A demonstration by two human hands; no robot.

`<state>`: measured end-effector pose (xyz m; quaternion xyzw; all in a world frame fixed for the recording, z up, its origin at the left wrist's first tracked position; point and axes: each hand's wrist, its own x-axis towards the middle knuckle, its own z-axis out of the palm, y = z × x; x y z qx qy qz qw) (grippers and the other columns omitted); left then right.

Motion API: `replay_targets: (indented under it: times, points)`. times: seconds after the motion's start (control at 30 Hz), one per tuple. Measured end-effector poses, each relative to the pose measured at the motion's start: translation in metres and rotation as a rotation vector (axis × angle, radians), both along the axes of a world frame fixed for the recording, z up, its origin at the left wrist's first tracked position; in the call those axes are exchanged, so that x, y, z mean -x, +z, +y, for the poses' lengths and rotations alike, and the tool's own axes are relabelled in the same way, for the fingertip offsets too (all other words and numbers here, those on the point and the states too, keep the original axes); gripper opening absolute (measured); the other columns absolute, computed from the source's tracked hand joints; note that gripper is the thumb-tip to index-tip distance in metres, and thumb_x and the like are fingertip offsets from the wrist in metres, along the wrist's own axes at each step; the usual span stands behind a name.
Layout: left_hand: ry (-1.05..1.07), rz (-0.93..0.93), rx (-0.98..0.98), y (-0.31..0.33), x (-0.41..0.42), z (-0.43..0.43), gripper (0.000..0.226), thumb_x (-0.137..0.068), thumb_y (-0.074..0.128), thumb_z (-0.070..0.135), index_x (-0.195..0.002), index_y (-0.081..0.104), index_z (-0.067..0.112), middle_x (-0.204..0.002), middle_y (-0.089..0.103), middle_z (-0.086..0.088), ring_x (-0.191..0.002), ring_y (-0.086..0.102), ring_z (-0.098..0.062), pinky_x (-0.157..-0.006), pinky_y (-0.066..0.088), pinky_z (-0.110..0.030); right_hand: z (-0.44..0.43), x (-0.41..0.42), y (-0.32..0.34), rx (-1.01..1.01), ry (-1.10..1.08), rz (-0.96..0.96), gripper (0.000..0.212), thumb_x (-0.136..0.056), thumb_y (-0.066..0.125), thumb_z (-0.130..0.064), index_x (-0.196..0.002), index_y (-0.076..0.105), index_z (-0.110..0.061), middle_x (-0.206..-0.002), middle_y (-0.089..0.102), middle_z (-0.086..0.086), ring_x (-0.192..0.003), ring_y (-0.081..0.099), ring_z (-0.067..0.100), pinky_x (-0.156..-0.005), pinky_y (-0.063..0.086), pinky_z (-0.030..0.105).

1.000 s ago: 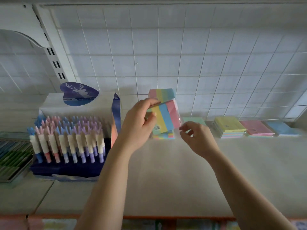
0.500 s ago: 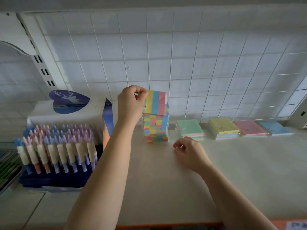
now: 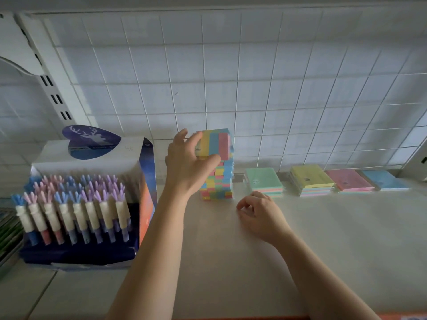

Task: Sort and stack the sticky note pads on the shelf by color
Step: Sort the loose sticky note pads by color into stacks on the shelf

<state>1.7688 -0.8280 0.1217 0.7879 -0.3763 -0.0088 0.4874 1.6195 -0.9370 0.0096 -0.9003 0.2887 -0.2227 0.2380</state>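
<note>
A tall stack of striped multicolour sticky note pads (image 3: 219, 181) stands on the pale shelf (image 3: 323, 239) near the back grid. My left hand (image 3: 188, 162) grips the top striped pad (image 3: 216, 144), which lies on the stack. My right hand (image 3: 260, 212) rests on the shelf just right of the stack's foot, fingers loosely curled, holding nothing. To the right lie separate piles: a green-topped pile (image 3: 263, 181), a yellow-topped pile (image 3: 310, 180), a pink pad (image 3: 349, 181) and a blue pad (image 3: 384, 180).
A display box of pens with antler-shaped caps (image 3: 76, 204) stands close to the left of the stack. A white wire grid (image 3: 277, 93) backs the shelf. A slotted upright (image 3: 46, 72) rises at the left. The shelf's orange front edge (image 3: 254, 317) runs along the bottom.
My left hand has lowered the striped pad onto the top of the tall stack. My right hand has stayed resting on the shelf beside the stack.
</note>
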Motion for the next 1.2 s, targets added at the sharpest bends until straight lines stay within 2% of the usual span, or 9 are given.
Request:
replay_targets:
  times: [0.07,0.17,0.23,0.37,0.43,0.57,0.87,1.1,1.2]
  points:
    - [0.001,-0.047,0.069,-0.005,0.001,0.002,0.063,-0.062,0.056,0.043,-0.122,0.058,0.023,-0.137,0.043,0.0,-0.132,0.035,-0.015,-0.11,0.03,-0.035,0.0,0.0,0.0,-0.001,0.002,0.002,0.01,-0.079,0.063,-0.016,-0.082,0.071,-0.02,-0.084,0.057,-0.002,-0.081,0.051,0.015,-0.066,0.033,0.021]
    - [0.028,-0.121,0.173,-0.011,0.001,0.002,0.043,-0.068,0.065,0.038,-0.106,0.062,0.017,-0.114,0.052,0.011,-0.115,0.048,-0.008,-0.094,0.035,-0.013,0.0,0.0,0.0,-0.012,-0.003,0.008,0.01,-0.079,0.062,-0.017,-0.083,0.071,-0.021,-0.083,0.054,-0.005,-0.081,0.049,0.014,-0.066,0.034,0.022]
    - [0.038,-0.138,0.205,-0.012,0.001,0.001,0.039,-0.071,0.069,0.036,-0.102,0.062,0.015,-0.106,0.049,0.019,-0.106,0.049,-0.005,-0.086,0.033,-0.008,0.0,-0.001,0.0,-0.012,-0.005,0.018,0.01,-0.08,0.062,-0.018,-0.084,0.07,-0.022,-0.083,0.052,-0.006,-0.081,0.047,0.013,-0.065,0.033,0.022]
    - [0.039,-0.135,0.219,-0.014,0.0,-0.002,0.036,-0.077,0.075,0.032,-0.107,0.06,0.017,-0.11,0.045,0.027,-0.108,0.047,0.0,-0.088,0.034,-0.008,0.0,-0.001,0.0,-0.006,-0.002,0.019,0.01,-0.081,0.062,-0.018,-0.085,0.07,-0.021,-0.083,0.052,-0.007,-0.081,0.047,0.012,-0.066,0.032,0.022]
    - [0.039,-0.131,0.214,-0.016,-0.001,-0.004,0.038,-0.078,0.074,0.036,-0.109,0.06,0.018,-0.117,0.047,0.027,-0.113,0.048,-0.002,-0.093,0.038,-0.017,-0.001,0.0,-0.001,-0.002,0.0,0.015,0.009,-0.08,0.062,-0.018,-0.084,0.07,-0.021,-0.082,0.051,-0.007,-0.081,0.047,0.012,-0.066,0.032,0.021]
    - [0.051,-0.108,0.179,-0.02,-0.006,-0.008,0.046,-0.079,0.071,0.043,-0.118,0.056,0.022,-0.142,0.047,0.011,-0.123,0.048,-0.006,-0.097,0.04,-0.022,-0.001,0.0,0.0,0.0,0.003,0.014,0.01,-0.08,0.062,-0.018,-0.084,0.07,-0.022,-0.082,0.051,-0.007,-0.081,0.048,0.013,-0.067,0.033,0.022]
    - [0.064,-0.156,0.148,-0.022,-0.01,-0.01,0.053,-0.08,0.067,0.05,-0.123,0.051,0.022,-0.144,0.046,0.011,-0.121,0.051,-0.008,-0.09,0.041,-0.02,-0.002,0.0,-0.001,-0.012,0.006,0.019,0.009,-0.08,0.063,-0.02,-0.085,0.069,-0.023,-0.083,0.05,-0.008,-0.083,0.049,0.014,-0.068,0.036,0.023]
    - [0.072,-0.173,0.105,-0.02,-0.009,-0.01,0.058,-0.078,0.058,0.058,-0.123,0.049,0.023,-0.145,0.045,0.013,-0.116,0.054,-0.009,-0.091,0.049,-0.028,-0.002,0.0,-0.001,-0.009,0.005,0.024,0.009,-0.081,0.062,-0.021,-0.086,0.07,-0.023,-0.085,0.052,-0.007,-0.082,0.047,0.011,-0.068,0.034,0.022]
    - [0.069,-0.174,0.098,-0.019,-0.008,-0.009,0.06,-0.077,0.058,0.058,-0.123,0.049,0.022,-0.145,0.045,0.012,-0.115,0.054,-0.009,-0.089,0.046,-0.024,-0.002,0.0,-0.001,-0.004,0.004,0.026,0.009,-0.081,0.062,-0.021,-0.086,0.07,-0.023,-0.084,0.052,-0.008,-0.083,0.049,0.013,-0.067,0.034,0.022]
